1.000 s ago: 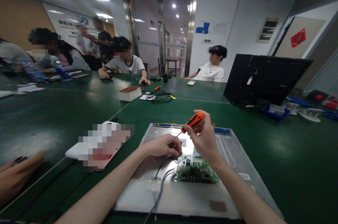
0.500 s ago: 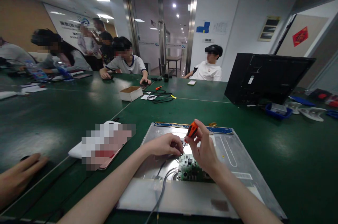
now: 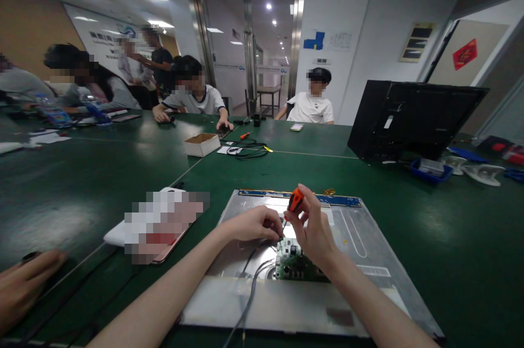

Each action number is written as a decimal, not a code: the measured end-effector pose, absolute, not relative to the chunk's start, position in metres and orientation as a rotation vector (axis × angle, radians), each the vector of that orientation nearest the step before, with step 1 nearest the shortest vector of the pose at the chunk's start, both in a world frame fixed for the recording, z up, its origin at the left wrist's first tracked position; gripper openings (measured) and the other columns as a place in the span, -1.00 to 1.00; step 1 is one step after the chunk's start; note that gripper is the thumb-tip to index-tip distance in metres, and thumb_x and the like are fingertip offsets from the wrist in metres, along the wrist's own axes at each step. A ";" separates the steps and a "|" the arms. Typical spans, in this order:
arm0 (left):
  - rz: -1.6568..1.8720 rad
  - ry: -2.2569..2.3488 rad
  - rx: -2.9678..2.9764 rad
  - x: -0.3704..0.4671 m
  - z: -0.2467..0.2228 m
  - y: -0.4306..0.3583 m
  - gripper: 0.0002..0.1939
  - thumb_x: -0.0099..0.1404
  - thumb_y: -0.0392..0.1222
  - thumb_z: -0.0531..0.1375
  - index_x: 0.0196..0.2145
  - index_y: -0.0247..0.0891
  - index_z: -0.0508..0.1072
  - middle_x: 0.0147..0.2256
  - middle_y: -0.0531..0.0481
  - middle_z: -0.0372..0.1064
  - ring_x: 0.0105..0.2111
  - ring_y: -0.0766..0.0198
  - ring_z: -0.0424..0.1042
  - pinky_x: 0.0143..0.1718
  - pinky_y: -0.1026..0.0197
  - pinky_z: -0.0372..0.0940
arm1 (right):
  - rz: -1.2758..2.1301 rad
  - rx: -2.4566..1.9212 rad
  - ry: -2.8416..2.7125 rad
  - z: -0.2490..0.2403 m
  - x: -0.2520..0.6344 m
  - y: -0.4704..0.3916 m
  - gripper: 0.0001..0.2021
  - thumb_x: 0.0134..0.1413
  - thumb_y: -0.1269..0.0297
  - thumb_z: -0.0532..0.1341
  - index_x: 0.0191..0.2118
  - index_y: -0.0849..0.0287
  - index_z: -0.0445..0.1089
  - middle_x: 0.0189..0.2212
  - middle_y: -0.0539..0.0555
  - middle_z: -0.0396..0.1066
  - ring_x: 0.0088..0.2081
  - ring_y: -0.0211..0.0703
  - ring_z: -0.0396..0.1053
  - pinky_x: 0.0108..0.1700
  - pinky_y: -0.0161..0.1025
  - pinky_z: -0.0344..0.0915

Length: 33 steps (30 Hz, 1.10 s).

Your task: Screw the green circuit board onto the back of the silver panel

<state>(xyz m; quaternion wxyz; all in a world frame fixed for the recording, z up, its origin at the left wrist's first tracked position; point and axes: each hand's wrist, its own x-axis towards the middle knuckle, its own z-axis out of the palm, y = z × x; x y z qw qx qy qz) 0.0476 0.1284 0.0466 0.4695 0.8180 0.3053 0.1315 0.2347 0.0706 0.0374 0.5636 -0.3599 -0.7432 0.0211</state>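
A metal display panel (image 3: pixel 229 304) lies on the green table, with a green circuit board (image 3: pixel 292 260) on its middle. My right hand (image 3: pixel 313 222) grips an orange and black screwdriver (image 3: pixel 295 200), its shaft slanting down to the board's upper left corner. Beside that tip is my left hand (image 3: pixel 264 224), fingers pinched at the board's corner; what they hold is too small to tell. Grey cables (image 3: pixel 252 296) run from near the board over the panel's front edge.
Another person's hand (image 3: pixel 30 282) rests at the left edge. Pixelated white and pink items (image 3: pixel 164 228) lie left of the panel. Farther back are a white box (image 3: pixel 202 146), a black cable (image 3: pixel 249 151), a black monitor (image 3: pixel 413 118) and a blue tray (image 3: pixel 432 170).
The screwdriver and my right hand have shifted very slightly left. My left hand stays at the board's corner. The other person's hand at the left has moved a little left and down.
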 end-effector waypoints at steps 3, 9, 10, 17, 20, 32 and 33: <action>0.308 0.756 2.016 0.048 0.047 0.128 -0.92 0.12 -0.21 0.36 -0.45 -0.25 0.56 -0.47 0.07 0.43 -0.43 0.28 0.35 -0.34 0.28 0.24 | 0.055 -0.849 -1.760 0.037 0.235 0.071 -0.45 0.29 0.33 0.12 0.32 -0.02 -0.05 -0.39 0.00 0.42 -0.48 -0.16 0.39 -0.51 -0.30 0.28; 0.306 0.750 2.004 0.048 0.048 0.128 -0.94 0.12 -0.25 0.34 -0.39 -0.26 0.59 -0.46 0.08 0.42 -0.42 0.29 0.34 -0.37 0.29 0.23 | 0.146 -0.800 -1.783 0.040 0.236 0.067 -0.39 0.28 0.32 0.13 0.36 0.01 -0.07 -0.32 0.08 0.47 -0.46 -0.16 0.40 -0.52 -0.29 0.29; 0.306 0.749 2.004 0.048 0.049 0.128 -0.95 0.12 -0.26 0.34 -0.40 -0.26 0.59 -0.47 0.08 0.42 -0.43 0.29 0.33 -0.37 0.29 0.23 | 0.156 -0.795 -1.796 0.041 0.236 0.066 -0.38 0.27 0.34 0.13 0.37 0.02 -0.09 -0.30 0.10 0.47 -0.45 -0.16 0.41 -0.52 -0.29 0.30; 0.322 0.719 2.005 0.049 0.051 0.126 -0.97 0.11 -0.28 0.33 -0.42 -0.26 0.57 -0.48 0.08 0.41 -0.43 0.28 0.33 -0.35 0.27 0.22 | 0.120 -0.794 -1.851 0.045 0.237 0.065 -0.35 0.28 0.38 0.08 0.40 -0.04 -0.13 -0.34 0.06 0.45 -0.49 -0.17 0.40 -0.55 -0.29 0.28; 0.322 0.719 1.998 0.048 0.050 0.127 -0.94 0.11 -0.26 0.35 -0.41 -0.27 0.56 -0.48 0.09 0.40 -0.44 0.28 0.32 -0.34 0.26 0.22 | 0.103 -0.809 -1.853 0.044 0.237 0.066 -0.34 0.27 0.37 0.10 0.40 -0.04 -0.15 -0.39 0.02 0.42 -0.52 -0.19 0.37 -0.56 -0.30 0.26; 0.309 0.758 1.995 0.047 0.047 0.129 -0.91 0.09 -0.23 0.34 -0.42 -0.27 0.54 -0.49 0.10 0.38 -0.44 0.30 0.31 -0.39 0.30 0.19 | 0.047 -0.804 -1.850 0.046 0.237 0.066 -0.35 0.26 0.37 0.09 0.39 0.03 -0.15 -0.45 -0.02 0.38 -0.57 -0.23 0.35 -0.59 -0.35 0.23; 0.308 0.759 1.998 0.048 0.048 0.129 -0.91 0.10 -0.22 0.35 -0.42 -0.27 0.54 -0.49 0.10 0.37 -0.45 0.31 0.29 -0.40 0.31 0.18 | 0.050 -0.801 -1.852 0.047 0.237 0.065 -0.35 0.26 0.39 0.08 0.39 0.04 -0.15 -0.44 -0.01 0.39 -0.58 -0.23 0.36 -0.60 -0.36 0.23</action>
